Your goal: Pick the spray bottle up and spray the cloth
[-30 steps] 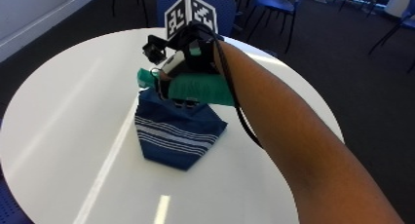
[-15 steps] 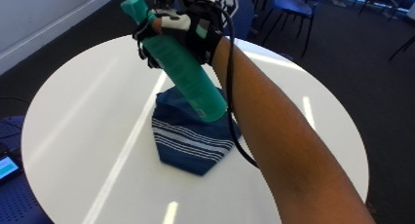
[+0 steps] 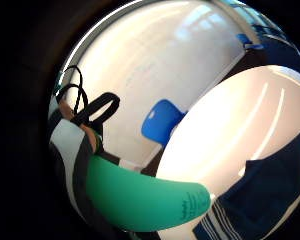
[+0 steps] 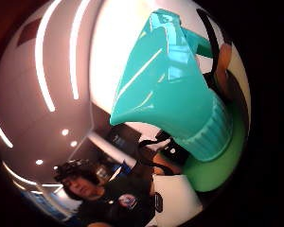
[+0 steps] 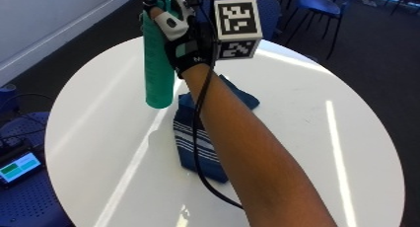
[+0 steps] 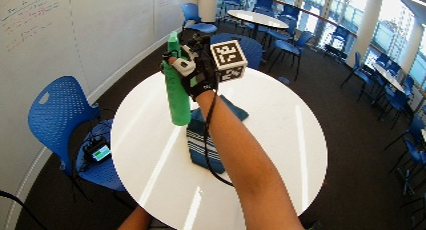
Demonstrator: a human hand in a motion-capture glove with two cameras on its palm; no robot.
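Outside view, near to far. A bare forearm rises from the lower right of the frame toward the upper centre. The round white counter [image 5: 341, 138] fills most of the frame. At its centre lies the dark navy folded cloth with white stripes [image 5: 190, 138], flat, partly hidden behind the forearm. Above the cloth, in the upper left of centre, the tall green plastic spray bottle [image 5: 157, 64] is held upright in the air, its base clear of the counter and just above the cloth's far edge. The black-gloved right hand [image 5: 187, 44] has its fingers curled round the bottle's upper part, gripping it. Thumb-side palm view: the teal trigger head [image 4: 175, 90] sits close to the palm. Far upper right: blue chairs [image 5: 321, 5] on dark floor.
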